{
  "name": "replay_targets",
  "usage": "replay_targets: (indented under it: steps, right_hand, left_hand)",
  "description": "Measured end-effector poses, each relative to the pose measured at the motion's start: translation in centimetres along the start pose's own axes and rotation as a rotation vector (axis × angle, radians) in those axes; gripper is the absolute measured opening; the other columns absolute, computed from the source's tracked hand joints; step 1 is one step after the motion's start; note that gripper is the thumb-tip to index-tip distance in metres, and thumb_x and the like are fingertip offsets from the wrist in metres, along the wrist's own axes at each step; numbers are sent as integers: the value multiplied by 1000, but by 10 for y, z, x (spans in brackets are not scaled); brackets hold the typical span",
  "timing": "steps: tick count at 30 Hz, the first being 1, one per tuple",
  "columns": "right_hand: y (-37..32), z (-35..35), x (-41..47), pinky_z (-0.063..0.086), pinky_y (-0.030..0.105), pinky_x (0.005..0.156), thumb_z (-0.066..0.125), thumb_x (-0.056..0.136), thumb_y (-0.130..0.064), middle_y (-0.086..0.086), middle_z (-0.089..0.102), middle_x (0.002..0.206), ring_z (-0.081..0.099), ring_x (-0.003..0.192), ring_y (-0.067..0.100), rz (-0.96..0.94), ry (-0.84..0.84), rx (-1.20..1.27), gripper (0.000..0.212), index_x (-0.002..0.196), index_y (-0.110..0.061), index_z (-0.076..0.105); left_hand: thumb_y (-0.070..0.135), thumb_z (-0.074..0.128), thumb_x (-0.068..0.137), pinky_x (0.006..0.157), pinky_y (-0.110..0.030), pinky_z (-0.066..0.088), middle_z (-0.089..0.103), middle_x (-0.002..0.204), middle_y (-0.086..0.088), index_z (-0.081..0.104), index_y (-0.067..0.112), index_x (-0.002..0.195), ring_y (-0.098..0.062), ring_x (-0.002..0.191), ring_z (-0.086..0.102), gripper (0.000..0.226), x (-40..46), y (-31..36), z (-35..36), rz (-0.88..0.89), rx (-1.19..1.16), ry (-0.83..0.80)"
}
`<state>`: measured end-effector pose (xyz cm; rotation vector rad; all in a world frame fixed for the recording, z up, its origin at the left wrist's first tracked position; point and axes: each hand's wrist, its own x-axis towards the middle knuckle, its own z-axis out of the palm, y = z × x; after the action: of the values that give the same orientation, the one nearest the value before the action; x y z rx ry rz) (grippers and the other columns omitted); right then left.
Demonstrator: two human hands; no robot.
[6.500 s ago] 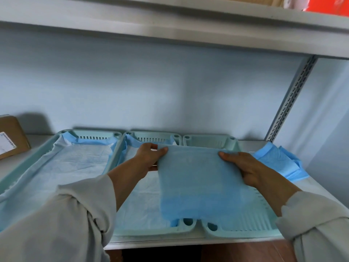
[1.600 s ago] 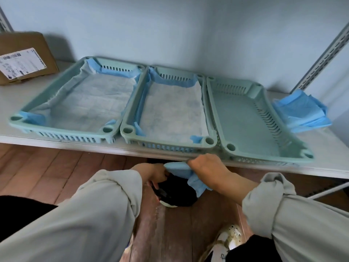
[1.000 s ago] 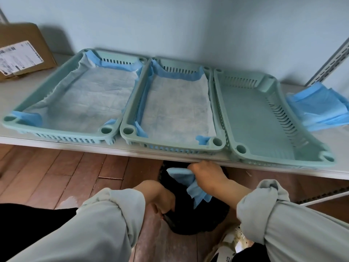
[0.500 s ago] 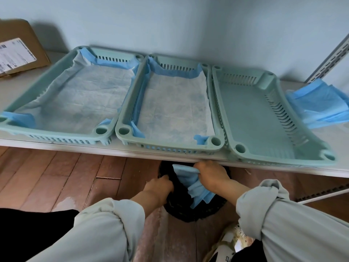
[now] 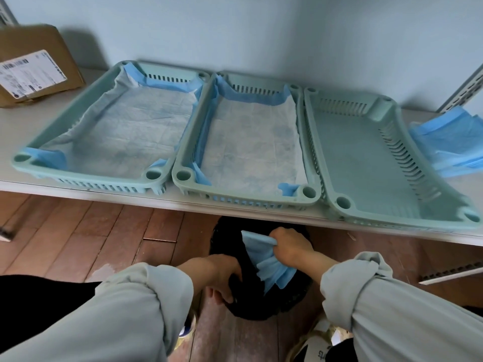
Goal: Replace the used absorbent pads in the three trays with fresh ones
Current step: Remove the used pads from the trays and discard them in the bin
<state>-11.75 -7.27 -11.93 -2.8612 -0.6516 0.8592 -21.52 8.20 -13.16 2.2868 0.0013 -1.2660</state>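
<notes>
Right hand (image 5: 288, 246) has the crumpled used pad (image 5: 266, 259) bunched in its fist over the black bin bag (image 5: 261, 304) on the floor, left hand (image 5: 222, 278) pinching the bag's rim, so I'd pull that opening wide and shove the pad deep before letting go.

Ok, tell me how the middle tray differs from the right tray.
The middle tray is lined with a white pad with blue edges; the right tray is bare, its floor showing. The middle tray has neighbours on both sides; the right tray sits at the end, beside the folded blue pads. Both are the same pale green slotted trays on the shelf.
</notes>
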Motion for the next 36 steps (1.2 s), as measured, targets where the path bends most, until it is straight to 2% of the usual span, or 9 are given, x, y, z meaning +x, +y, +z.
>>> replay_targets:
  steps: [3,7,9,15,21,24,28,33,36]
  right_hand:
    - [4,13,7,48,31,78,49,88,-13,10,63,113,62,102,28,79,-9,115,29,116,-15,59]
    - [9,25,17,45,29,80,51,88,-17,12,62,115,61,105,29,207,-11,273,27,114,-12,58]
    - [11,27,21,46,30,86,52,89,-19,13,59,120,59,110,29,257,-19,334,30,118,-10,55]
    - [14,33,22,56,33,76,60,86,-30,12,59,118,63,101,27,302,-57,473,37,117,-9,53]
    - [9,5,12,59,38,78,55,91,-23,11,62,113,68,91,23,213,-130,403,29,118,-12,54]
    - [-5,-19,-3,56,29,65,52,95,-20,11,60,113,66,84,21,136,-257,450,29,123,-10,53]
    - [-26,-57,-28,54,27,71,47,97,-21,8,57,107,63,88,20,12,-353,399,28,122,-10,54]
    - [-48,-109,-49,51,23,61,44,96,-17,5,60,95,62,71,15,-74,-321,241,13,99,-15,57]
    - [-54,-142,-51,50,20,52,47,96,-12,9,66,83,63,62,14,-67,-279,269,16,86,-12,59]
  left_hand:
    - [19,68,87,53,-19,50,68,107,-8,37,18,142,-32,94,71,64,-4,8,-13,34,-49,-54]
    - [32,55,93,53,-18,53,63,120,-6,51,14,133,-25,85,69,44,2,7,-25,28,26,23]
    - [28,50,95,67,-29,54,66,116,-9,56,12,128,-27,91,67,37,4,4,-26,-9,133,50]
    - [12,42,99,53,-23,45,63,104,-19,49,-1,133,-37,104,66,37,8,4,-18,-89,95,-54]
    - [14,41,100,62,-27,49,53,134,-18,45,3,139,-35,112,62,40,1,16,-30,-105,11,-48]
    - [13,40,99,61,-25,49,53,134,-17,50,5,131,-32,112,63,35,-11,29,-45,-62,-37,-23]
    - [8,37,99,66,-24,49,56,133,-15,52,6,130,-30,115,61,35,-42,56,-72,-41,-42,-30]
    - [7,33,97,64,-23,46,63,122,-18,54,2,127,-24,90,62,37,-90,88,-113,25,3,47]
    - [10,37,96,54,-21,43,69,95,-15,62,6,120,-13,61,58,35,-107,94,-138,79,43,302]
